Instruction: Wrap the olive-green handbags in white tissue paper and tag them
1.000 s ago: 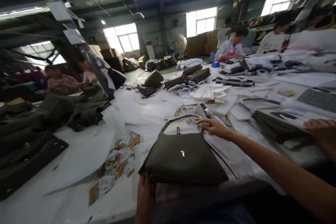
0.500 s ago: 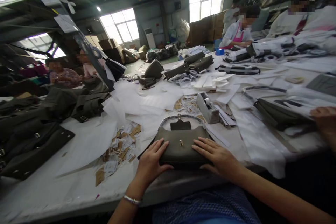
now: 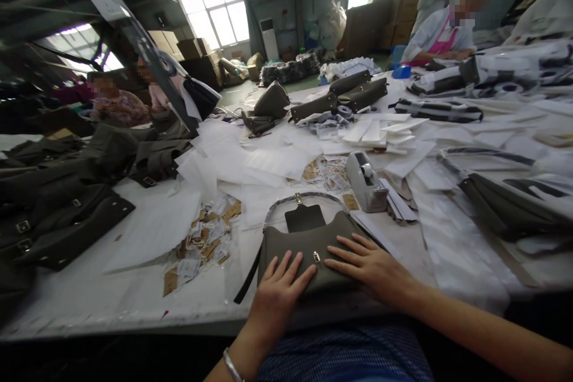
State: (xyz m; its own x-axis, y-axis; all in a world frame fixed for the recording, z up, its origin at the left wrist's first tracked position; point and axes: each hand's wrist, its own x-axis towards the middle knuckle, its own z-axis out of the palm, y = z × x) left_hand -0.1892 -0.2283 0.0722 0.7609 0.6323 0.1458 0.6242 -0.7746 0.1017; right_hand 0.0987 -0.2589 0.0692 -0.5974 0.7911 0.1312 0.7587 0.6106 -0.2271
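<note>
An olive-grey handbag [image 3: 308,237] lies on the table in front of me, with a small metal clasp [image 3: 317,257] at its middle. Its handle [image 3: 274,209], wrapped in pale film, arches out at the far side, and a dark flap tab [image 3: 305,219] lies inside that arch. A dark strap hangs off the bag's left side. My left hand [image 3: 280,292] rests on the bag's left part with fingers spread. Flat on the right part lies my right hand [image 3: 369,264], its fingers also apart. Neither hand is closed round anything.
A tape dispenser [image 3: 364,182] stands beyond the bag. Paper tags with strings [image 3: 210,239] lie in a heap to the left, near piled dark bags [image 3: 67,221]. Another bag [image 3: 501,206] lies at right. Co-workers [image 3: 441,33] sit across the table.
My hands have shifted over the bag's face; the left moved inward and both now lie flatter. The bag has turned slightly, showing its left strap. The camera view has tilted down; the hand at far right is gone.
</note>
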